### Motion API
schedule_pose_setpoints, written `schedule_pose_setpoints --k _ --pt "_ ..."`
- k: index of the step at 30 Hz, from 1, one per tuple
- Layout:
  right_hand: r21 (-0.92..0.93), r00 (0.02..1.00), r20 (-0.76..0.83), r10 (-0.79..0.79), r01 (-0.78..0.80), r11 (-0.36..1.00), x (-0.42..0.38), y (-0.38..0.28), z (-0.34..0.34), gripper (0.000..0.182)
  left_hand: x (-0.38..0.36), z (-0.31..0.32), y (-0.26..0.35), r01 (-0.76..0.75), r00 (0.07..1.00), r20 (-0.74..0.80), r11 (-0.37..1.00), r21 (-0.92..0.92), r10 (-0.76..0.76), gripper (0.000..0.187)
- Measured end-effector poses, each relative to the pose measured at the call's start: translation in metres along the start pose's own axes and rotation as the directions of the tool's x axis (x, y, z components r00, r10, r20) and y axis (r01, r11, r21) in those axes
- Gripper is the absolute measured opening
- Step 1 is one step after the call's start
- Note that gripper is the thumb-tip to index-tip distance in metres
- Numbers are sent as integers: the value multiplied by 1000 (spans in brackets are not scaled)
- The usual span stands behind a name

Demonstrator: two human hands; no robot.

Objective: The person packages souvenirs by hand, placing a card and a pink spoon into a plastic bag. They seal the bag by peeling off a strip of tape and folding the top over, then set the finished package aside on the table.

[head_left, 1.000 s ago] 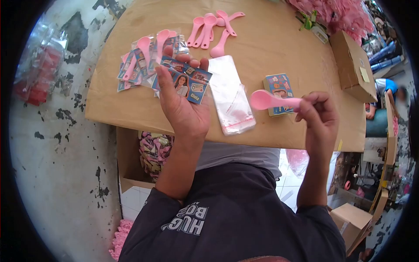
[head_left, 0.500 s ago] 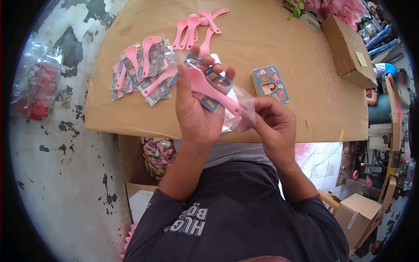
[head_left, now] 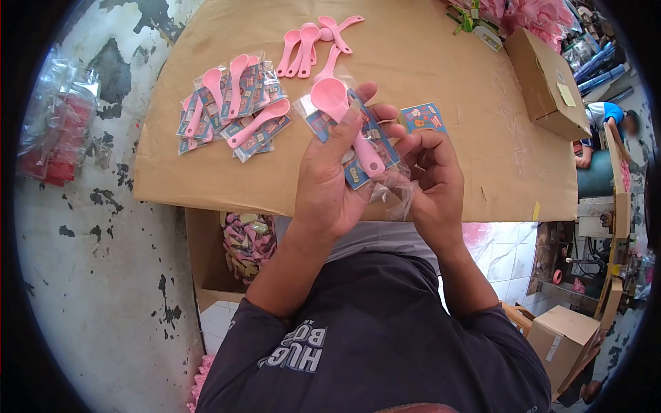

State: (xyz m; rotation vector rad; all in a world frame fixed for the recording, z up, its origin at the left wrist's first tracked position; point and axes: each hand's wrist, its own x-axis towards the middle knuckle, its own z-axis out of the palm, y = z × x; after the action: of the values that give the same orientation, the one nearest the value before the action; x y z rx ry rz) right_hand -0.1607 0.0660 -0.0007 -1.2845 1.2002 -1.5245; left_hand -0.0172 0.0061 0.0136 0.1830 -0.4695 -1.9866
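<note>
My left hand is closed around a pink measuring spoon and a printed blue card, both in a clear plastic bag. The thumb presses on the spoon, whose bowl points away from me. At the bag's near end, my right hand pinches the loose plastic; its fingertips are partly hidden. Just beyond that hand lies a stack of printed cards, partly covered by my fingers. Left of my hands is a pile of bagged spoons with cards. Several loose pink spoons lie farther back.
Brown paper covers the table. A cardboard box stands at its right edge, with pink plastic bundles behind. Below the left side, an open carton holds many small packets. Another person sits at the far right.
The bagged spoon has turned more upright and moved slightly right in my left hand. My left thumb now lies across it. My right hand still grips the bag's end.
</note>
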Motion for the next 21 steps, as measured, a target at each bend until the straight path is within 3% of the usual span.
schedule_pose_setpoints --k 2,5,6,7,8,10,11,13,15,17,21 --pt "-17 1000 14 -1 1 1000 0 0 1 45 -1 -1 -1 -7 1000 -1 1000 19 7 44" --pt "-88 994 -95 -61 53 995 0 -7 6 55 -3 3 1 25 998 -50 999 31 -23 43" --pt "-311 946 -53 -321 289 905 4 -9 4 51 -3 2 2 24 998 -51 999 32 -22 43" --pt "-501 838 45 -544 490 713 7 -13 2 48 -1 0 3 19 998 -62 999 46 -17 43" --pt "-500 838 45 -544 490 714 7 -19 -2 48 1 -2 4 15 997 -73 998 60 -11 44" --pt "-520 704 380 -601 700 491 8 -33 -17 29 3 -6 10 2 997 -75 998 63 3 43" --pt "-521 703 378 -602 699 489 7 -35 -21 29 4 -7 14 -11 997 -79 998 64 16 43" --pt "-344 752 304 -585 660 668 6 -37 -28 12 5 -7 21 -15 997 -76 996 93 22 44" --pt "-293 786 258 -562 618 730 7 -36 -36 22 5 -5 26 36 999 -20 999 28 -35 47" --pt "-547 820 221 -527 552 630 16 -35 -39 29 3 0 22 72 997 -10 997 8 -72 49" --pt "-640 744 384 -546 641 424 27 -29 -27 41 1 11 8 168 986 -6 986 18 -168 51"
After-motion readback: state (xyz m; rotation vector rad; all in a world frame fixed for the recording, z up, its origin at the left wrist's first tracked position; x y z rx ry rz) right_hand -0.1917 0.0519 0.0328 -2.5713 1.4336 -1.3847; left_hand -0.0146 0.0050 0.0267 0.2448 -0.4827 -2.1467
